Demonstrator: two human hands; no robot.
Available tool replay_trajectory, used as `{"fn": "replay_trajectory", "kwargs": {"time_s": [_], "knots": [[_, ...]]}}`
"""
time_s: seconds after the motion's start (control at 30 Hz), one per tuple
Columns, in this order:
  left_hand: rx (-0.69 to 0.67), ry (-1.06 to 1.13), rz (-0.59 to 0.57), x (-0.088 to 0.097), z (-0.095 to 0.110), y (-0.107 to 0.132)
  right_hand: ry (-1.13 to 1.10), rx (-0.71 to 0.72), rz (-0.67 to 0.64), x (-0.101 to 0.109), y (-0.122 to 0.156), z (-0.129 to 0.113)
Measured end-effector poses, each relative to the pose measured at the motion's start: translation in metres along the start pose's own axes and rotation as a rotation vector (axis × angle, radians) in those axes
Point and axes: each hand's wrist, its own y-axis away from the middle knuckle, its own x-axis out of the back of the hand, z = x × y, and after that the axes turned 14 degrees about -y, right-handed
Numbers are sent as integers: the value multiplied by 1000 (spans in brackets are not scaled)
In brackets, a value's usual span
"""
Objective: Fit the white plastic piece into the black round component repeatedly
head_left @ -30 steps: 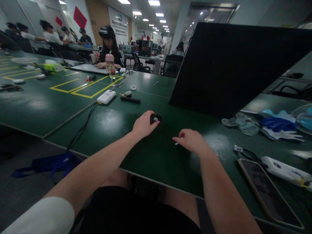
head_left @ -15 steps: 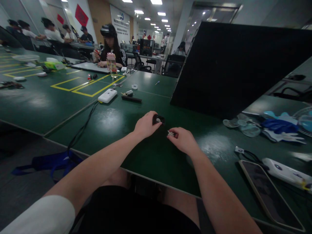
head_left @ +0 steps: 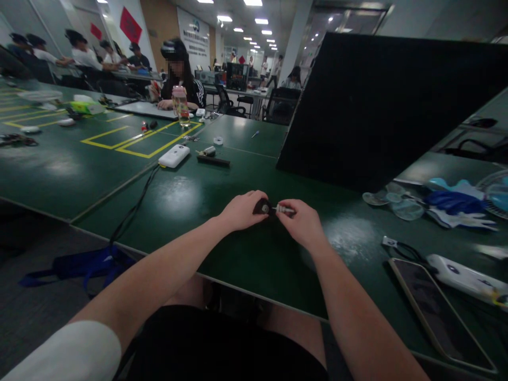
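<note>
The left hand (head_left: 243,211) clamps a small dark case (head_left: 262,207) over the green table (head_left: 246,256); just beside it, the right hand (head_left: 301,219) pinches a slim pale tool (head_left: 284,209) (too small to make out from where I stand), tip toward the case. Beyond the grip a black panel (head_left: 377,111) slants; well to the right lies a phone (head_left: 438,312).

A left hand (head_left: 244,210) grips a small black part (head_left: 261,207) as the right hand (head_left: 304,221) holds a slim pale piece (head_left: 284,209) beside it at a green table (head_left: 246,264).
</note>
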Motion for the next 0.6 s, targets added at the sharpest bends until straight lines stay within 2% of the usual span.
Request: {"fn": "replay_trajectory", "kwargs": {"time_s": [0.1,0.33,0.47,0.6], "knots": [[-7,30,-6,-1,1,1,36,71,-24,-1,0,0],[35,46,45,-1,3,2,-45,67,8,-3,0,1],[33,76,63,1,3,2,-162,-14,65,-3,0,-3],[14,88,69,1,4,3,-125,-120,117,-2,1,-6]]}}
